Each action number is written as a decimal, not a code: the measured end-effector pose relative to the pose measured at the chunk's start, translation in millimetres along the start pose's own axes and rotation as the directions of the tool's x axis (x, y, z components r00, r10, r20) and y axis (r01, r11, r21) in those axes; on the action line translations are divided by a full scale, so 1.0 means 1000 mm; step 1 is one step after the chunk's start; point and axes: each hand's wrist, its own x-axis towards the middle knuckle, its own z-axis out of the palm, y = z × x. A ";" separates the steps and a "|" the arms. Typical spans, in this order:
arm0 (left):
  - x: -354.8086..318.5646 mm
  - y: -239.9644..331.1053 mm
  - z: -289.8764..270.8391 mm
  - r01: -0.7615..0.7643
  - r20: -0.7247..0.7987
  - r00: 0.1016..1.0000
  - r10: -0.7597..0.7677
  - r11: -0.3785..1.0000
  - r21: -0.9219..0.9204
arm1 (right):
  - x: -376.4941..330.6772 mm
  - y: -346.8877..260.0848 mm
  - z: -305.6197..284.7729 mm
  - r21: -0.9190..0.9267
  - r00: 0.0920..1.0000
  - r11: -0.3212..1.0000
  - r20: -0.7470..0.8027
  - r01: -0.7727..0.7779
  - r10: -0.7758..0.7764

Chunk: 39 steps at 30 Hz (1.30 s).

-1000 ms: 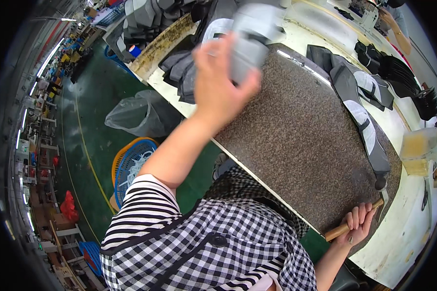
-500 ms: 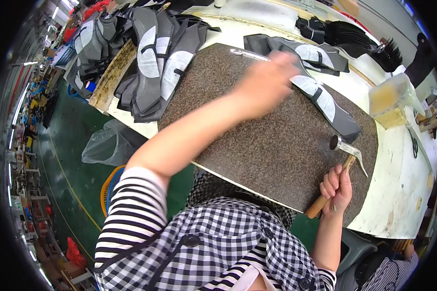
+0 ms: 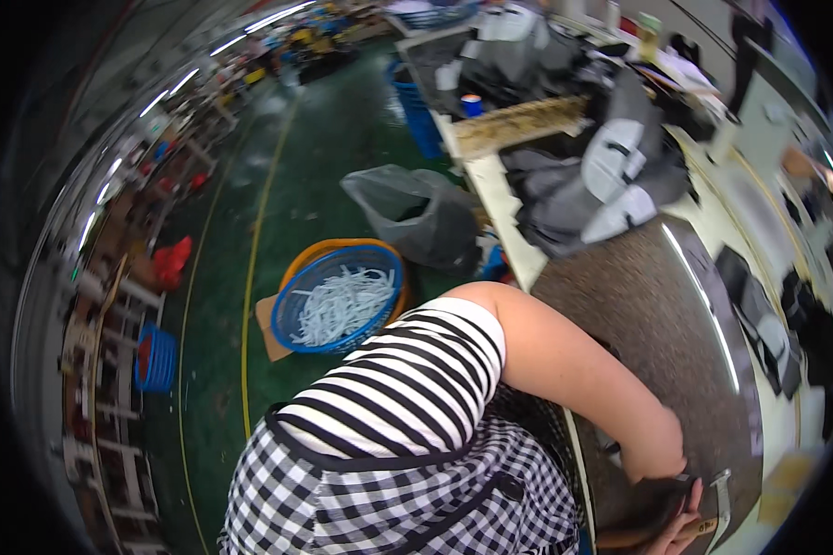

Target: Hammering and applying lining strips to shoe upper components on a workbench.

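While the right hand (image 3: 683,534) is holding the hammer (image 3: 723,499) by its wooden handle, its fingers seemingly curled round it, the left hand (image 3: 655,465) is bending down just beside it; how far open the left one is, I cannot tell. A dark piece (image 3: 655,499) is showing between the two hands, too shadowed to make out or to say which is gripping it. Hammer and piece are sitting over the near right part of the brown slab (image 3: 639,291). With the hands crowding so close, a swing could be catching the left fingers, and a loose grip could be letting the piece slip — the cause either way being poor sight under the bent wrist. Farther out, grey cut pieces (image 3: 611,153) with white patches are piling up on the white table (image 3: 501,208), and any knock from the arm could be toppling them. Beside the table, a clear bag (image 3: 370,190) is standing open on the floor, its contents hard to read. A blue basket (image 3: 283,319) is nesting in an orange one (image 3: 319,248) and holding a tangle of white strips (image 3: 342,305). Farther left, a blue tub (image 3: 161,363) is holding something red (image 3: 144,350).
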 end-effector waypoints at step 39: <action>0.033 -0.038 0.009 0.111 -0.046 0.988 -0.147 0.888 -0.445 | -0.006 -0.052 0.016 -0.919 0.942 0.376 0.012 -0.122 0.336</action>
